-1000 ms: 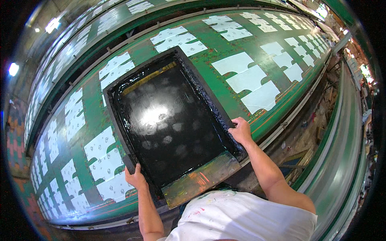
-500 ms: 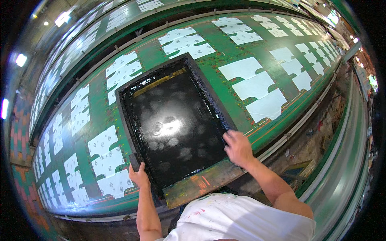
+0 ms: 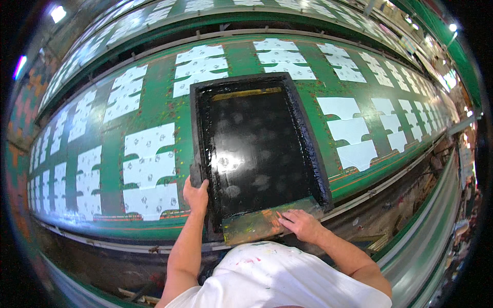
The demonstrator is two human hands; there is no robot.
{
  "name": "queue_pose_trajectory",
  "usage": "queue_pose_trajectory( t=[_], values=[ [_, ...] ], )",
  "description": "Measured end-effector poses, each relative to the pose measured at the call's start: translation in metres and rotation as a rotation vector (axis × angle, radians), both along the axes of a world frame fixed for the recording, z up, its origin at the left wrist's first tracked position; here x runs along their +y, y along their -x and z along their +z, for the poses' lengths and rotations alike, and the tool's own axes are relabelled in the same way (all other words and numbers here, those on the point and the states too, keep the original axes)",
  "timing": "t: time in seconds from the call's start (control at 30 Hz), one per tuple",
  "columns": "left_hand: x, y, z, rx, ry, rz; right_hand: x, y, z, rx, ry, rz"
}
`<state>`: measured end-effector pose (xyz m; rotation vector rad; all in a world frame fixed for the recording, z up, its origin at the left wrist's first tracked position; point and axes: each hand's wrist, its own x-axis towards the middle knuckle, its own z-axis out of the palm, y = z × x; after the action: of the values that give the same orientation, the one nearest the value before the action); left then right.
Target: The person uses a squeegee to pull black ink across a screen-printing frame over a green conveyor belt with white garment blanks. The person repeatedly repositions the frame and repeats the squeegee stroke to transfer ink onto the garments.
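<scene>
A black rectangular screen frame (image 3: 251, 149), coated with glossy dark ink, lies over the green printing table. My left hand (image 3: 196, 193) grips the frame's left edge near its lower part. Along the near end sits a paint-stained board (image 3: 249, 228), with my right hand (image 3: 300, 224) closed on it, fingers over its top and thumb hidden. White cut fabric pieces (image 3: 346, 128) lie in stacked rows either side of the frame; those at the left carry small grey printed motifs, while those at the near right look plain.
Another long table (image 3: 164, 10) with white pieces runs behind this one beyond a rail. A metal rail (image 3: 370, 197) follows the near edge, and a long ridged green and grey surface (image 3: 421, 210) lies at lower right. A tiled wall (image 3: 23, 118) stands at far left.
My right hand has left the frame's right side and moved down onto the board. The frame now appears straighter and farther right as the view has turned; my left hand still holds it.
</scene>
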<state>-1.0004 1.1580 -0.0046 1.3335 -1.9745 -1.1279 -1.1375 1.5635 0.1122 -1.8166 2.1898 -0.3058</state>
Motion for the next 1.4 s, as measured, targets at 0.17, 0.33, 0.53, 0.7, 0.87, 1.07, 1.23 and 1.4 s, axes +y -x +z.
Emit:
queue_pose_trajectory(
  t=[0.17, 0.33, 0.53, 0.7, 0.87, 1.07, 1.23, 1.4],
  values=[
    [-0.047, 0.010, 0.011, -0.130, 0.045, -0.209, -0.031, -0.016, 0.011, 0.114, 0.185, -0.108],
    [-0.081, 0.056, 0.020, -0.265, 0.164, -0.215, -0.087, -0.016, 0.013, 0.144, -0.051, -0.079],
    [-0.075, 0.060, 0.021, -0.316, 0.173, -0.152, -0.092, -0.014, 0.034, 0.035, -0.235, -0.160],
    [-0.075, 0.062, 0.017, -0.270, 0.255, -0.135, -0.077, -0.050, 0.023, 0.064, -0.113, -0.225],
    [-0.077, 0.061, 0.013, -0.276, 0.255, -0.170, -0.070, -0.066, 0.001, 0.168, 0.149, -0.243],
    [-0.077, 0.059, 0.014, -0.247, 0.254, -0.169, -0.102, -0.014, -0.024, 0.288, 0.260, -0.203],
    [-0.075, 0.058, 0.018, -0.209, 0.294, -0.147, -0.164, 0.069, -0.036, 0.277, 0.318, -0.148],
    [-0.073, 0.058, 0.021, -0.259, 0.272, -0.124, -0.240, 0.160, -0.046, 0.327, 0.318, -0.135]
  ],
)
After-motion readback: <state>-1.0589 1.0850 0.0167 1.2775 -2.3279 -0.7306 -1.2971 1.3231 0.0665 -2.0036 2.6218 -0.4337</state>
